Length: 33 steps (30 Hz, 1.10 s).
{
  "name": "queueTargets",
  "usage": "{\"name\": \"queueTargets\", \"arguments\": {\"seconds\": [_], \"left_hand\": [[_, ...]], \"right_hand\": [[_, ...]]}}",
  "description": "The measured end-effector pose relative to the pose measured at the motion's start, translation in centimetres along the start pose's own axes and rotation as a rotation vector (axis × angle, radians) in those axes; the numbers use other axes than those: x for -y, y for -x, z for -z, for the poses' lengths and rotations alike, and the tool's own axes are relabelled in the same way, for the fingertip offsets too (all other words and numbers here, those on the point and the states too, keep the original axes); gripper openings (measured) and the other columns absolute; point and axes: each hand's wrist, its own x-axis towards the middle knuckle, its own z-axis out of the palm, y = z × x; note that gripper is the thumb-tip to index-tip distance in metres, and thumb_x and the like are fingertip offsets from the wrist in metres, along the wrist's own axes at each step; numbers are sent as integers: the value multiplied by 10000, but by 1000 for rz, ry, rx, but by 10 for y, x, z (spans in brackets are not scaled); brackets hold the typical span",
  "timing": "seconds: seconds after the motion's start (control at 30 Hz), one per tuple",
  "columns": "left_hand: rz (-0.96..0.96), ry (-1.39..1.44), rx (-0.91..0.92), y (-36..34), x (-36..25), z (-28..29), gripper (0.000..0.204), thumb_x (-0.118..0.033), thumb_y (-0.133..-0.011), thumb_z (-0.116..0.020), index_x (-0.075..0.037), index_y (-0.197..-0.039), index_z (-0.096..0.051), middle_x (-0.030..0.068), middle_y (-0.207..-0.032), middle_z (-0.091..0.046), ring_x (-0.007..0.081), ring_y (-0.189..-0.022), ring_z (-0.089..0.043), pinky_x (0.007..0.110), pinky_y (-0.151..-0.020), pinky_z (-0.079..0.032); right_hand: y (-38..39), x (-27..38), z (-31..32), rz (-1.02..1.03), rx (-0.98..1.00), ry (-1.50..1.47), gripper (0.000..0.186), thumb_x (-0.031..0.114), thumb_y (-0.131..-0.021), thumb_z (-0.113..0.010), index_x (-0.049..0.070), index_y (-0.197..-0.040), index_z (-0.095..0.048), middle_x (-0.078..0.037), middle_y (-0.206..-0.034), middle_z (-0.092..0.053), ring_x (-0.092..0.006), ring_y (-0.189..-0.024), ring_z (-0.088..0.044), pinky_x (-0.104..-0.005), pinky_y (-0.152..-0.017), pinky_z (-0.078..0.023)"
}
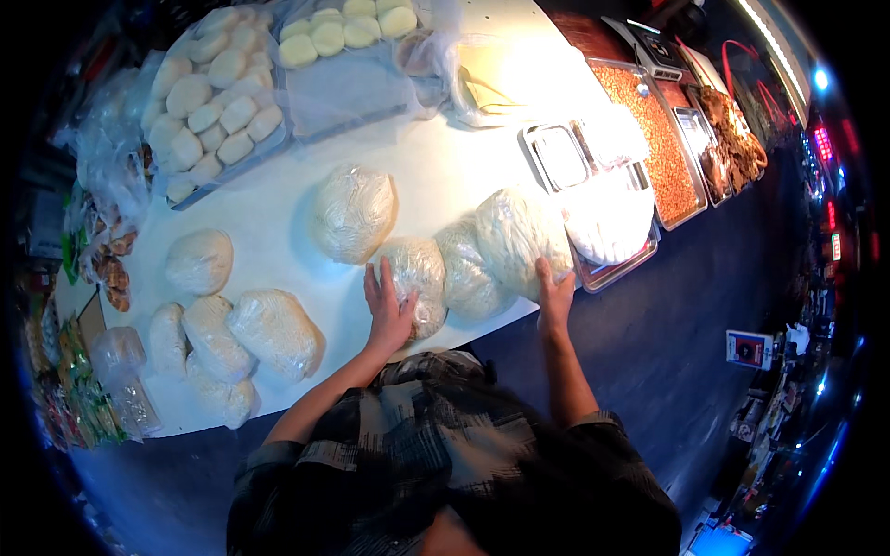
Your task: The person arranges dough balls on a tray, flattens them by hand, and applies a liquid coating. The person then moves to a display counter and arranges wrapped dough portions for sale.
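Several round clear plastic bags packed with a pale, strand-like food lie on the white table. My left hand (389,310) rests on the left side of one bag (419,278), its fingers spread. At the near right side of a larger bag (519,236), my right hand (555,295) has its thumb on the plastic; its other fingers are partly hidden. Between these two sits another bag (468,269), pressed against both. Just beyond my left hand is a separate round bag (354,213).
More filled bags (275,334) cluster at the left. Trays of white dough pieces (218,102) stand at the far left. Metal trays (559,157), a tray of brown granules (658,139) and a scale (654,48) line the right. Packets (88,389) lie at the left edge.
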Motion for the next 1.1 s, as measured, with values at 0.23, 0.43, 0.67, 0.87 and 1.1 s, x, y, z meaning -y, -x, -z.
{"name": "queueTargets", "arguments": {"seconds": [0.23,0.43,0.67,0.87,1.1], "left_hand": [[31,45,142,5,-3,28,868,-288,-946,-658,-96,-1602,-123,296,-1630,-34,437,-1522,-63,500,-1208,-171],[126,226,111,12,15,61,719,-295,-955,-654,-53,-1539,-312,280,-1588,-243,404,-1479,-260,473,-1192,-250],[-54,-141,-383,-90,47,111,799,-356,-902,-724,63,-1469,-350,336,-1476,-375,454,-1387,-375,479,-1155,-325],[215,-99,-157,-176,41,121,1081,-529,-685,-855,111,-1419,-385,323,-1411,-467,428,-1319,-478,457,-1091,-413],[371,-19,-108,-178,37,116,906,-500,-662,-876,100,-1260,-555,261,-1192,-650,380,-1092,-656,433,-929,-535]], "right_hand": [[-4,-10,26,-160,9,185,544,428,-933,-702,2,-1240,-560,-94,-1073,-621,-164,-873,-614,-322,-665,-529],[29,35,15,595,-329,418,437,184,-918,-721,-29,-1266,-565,-147,-1132,-625,-245,-1010,-588,-371,-901,-479],[103,59,-43,754,260,337,347,-22,-840,-701,-5,-1173,-606,-129,-1077,-647,-224,-912,-625,-357,-853,-509],[126,48,-96,525,475,222,326,32,-904,-685,-18,-1218,-614,-160,-1119,-663,-223,-998,-693,-326,-869,-547],[55,41,-244,237,470,161,543,241,-922,-682,-66,-1346,-538,-278,-1229,-631,-378,-1129,-644,-407,-987,-506]]}}
